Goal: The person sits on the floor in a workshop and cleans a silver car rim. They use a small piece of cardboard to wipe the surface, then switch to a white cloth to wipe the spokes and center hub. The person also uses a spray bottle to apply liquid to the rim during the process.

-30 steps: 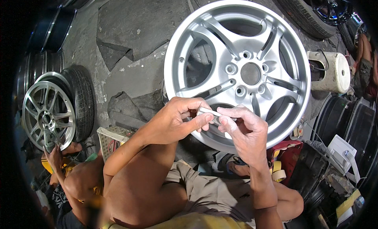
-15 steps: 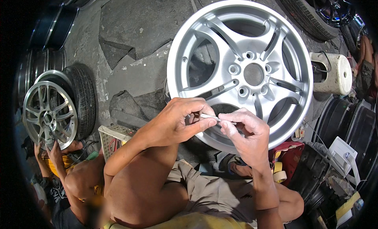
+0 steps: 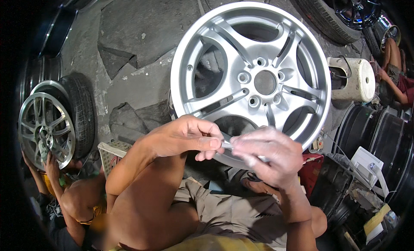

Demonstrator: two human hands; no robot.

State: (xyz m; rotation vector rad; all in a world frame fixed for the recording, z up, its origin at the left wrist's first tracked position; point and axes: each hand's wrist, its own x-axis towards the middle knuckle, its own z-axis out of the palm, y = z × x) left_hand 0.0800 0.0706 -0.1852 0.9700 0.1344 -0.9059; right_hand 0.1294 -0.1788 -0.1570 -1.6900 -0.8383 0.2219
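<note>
A silver alloy wheel rim point(image 3: 211, 100) lies face up before me, its spokes and centre hole showing. Over its near edge my hands meet at a small thin greyish piece point(image 3: 227, 145), too small to name. Thumb and fingers of my left hand point(image 3: 187, 136) pinch one end of it. At the other end is my right hand point(image 3: 271, 154), dusted with white powder and blurred by motion, its fingers closed around the piece.
At the left, a co-worker's hands point(image 3: 51, 164) touch another rim point(image 3: 46, 130) beside a tyre point(image 3: 79, 115). A perforated crate point(image 3: 105, 158) stands by my left knee. To the right are a cream plastic stool point(image 3: 360, 80), dark rims point(image 3: 366, 134) and another person's arm point(image 3: 394, 85).
My hands have moved slightly down and the right hand has rolled over, its fingers now blurred. The whole view has shifted, so the rim sits further left.
</note>
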